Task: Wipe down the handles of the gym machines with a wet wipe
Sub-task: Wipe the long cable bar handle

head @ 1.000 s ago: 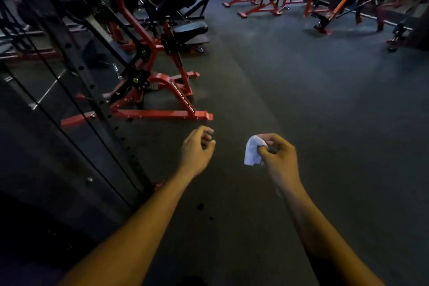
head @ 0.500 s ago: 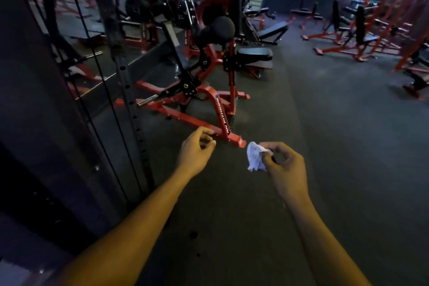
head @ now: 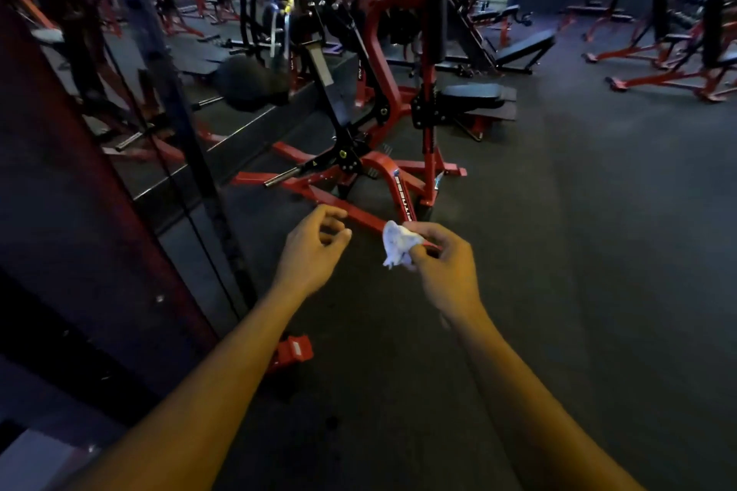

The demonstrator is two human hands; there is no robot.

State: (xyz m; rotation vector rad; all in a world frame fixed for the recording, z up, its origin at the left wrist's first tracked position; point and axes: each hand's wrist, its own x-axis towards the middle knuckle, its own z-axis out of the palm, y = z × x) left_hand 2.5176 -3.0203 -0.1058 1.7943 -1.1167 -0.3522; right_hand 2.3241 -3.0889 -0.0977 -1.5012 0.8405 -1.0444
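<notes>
Two bare forearms reach forward from the bottom edge over a dark rubber floor [head: 558, 251]. The right hand [head: 444, 263] pinches a crumpled white wet wipe [head: 399, 245] between thumb and fingers; the wipe hangs in the air, touching no equipment. Just beside it, the left hand [head: 313, 251] holds nothing, its fingers [head: 333, 225] loosely curled with the thumb near the fingertips.

Judging from this, the step in hand is the approach: the wipe is ready but no handle is being wiped. The next move calls for closing in on a machine, finding its grip and wrapping the wipe around it.

Beyond the hands stands a red and black plate-loaded machine [head: 383, 155] with a black padded seat [head: 472, 94]. To the left a dark upright frame [head: 79, 171] with cables runs beside what seems to be a mirrored wall. Further off, red benches [head: 658, 64] line the right side.

The room is dim and the far racks blur together. Which parts of the nearest machine are its handles is hard to make out, and its upper parts merge with the equipment behind.
</notes>
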